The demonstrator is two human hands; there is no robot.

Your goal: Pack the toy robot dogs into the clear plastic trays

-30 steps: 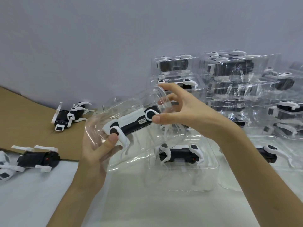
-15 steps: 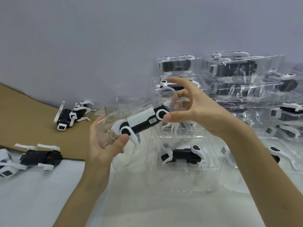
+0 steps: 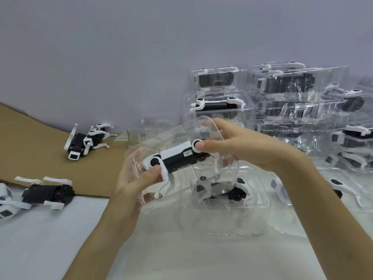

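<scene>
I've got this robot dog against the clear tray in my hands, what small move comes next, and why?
Probably press the toy robot dog fully into the clear tray. Your right hand thumb is on one hip joint, your left hand thumb is at the other end, and it doesn't look seated.

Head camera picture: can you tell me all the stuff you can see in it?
held tray: one, clear, in both hands
held dog: one, black and white, in held tray
flat tray: one, clear, on table below held tray, dog inside
packed trays: many, clear, stacked at right
loose dogs: at least three, black and white, left, on cardboard and table
cardboard: one, brown, left
table: one, white
wall: one, grey, behind
left hand: grips held tray, thumb on held dog
right hand: grips held tray, thumb on held dog
</scene>
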